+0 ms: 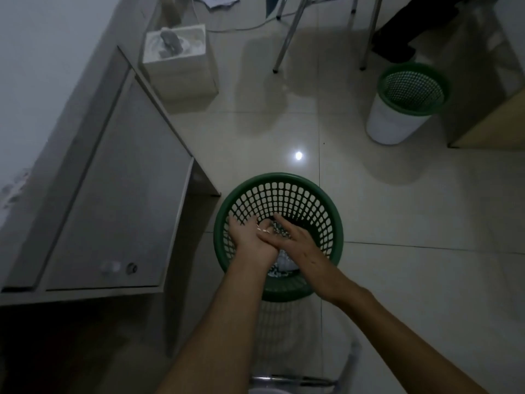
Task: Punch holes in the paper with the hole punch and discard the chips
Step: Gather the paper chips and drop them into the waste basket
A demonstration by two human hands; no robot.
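Head view: paper chips [275, 231] are being brushed off over the green basket [335, 220] at lower centre of the frame.

The chips are seen as small pale specks on the upturned palm of the left hand [250, 237], inside the basket's rim; more white scraps lie below in the basket. The left hand is held flat and spread, fingers toward the upper left. The right hand [295, 240] is laid across it from the right, fingers extended, touching the palm just beside the chips. Both hands are equally near. A second green bin [412, 89] stands upper right, well apart. No hole punch is seen.

Head view, steeply down, close
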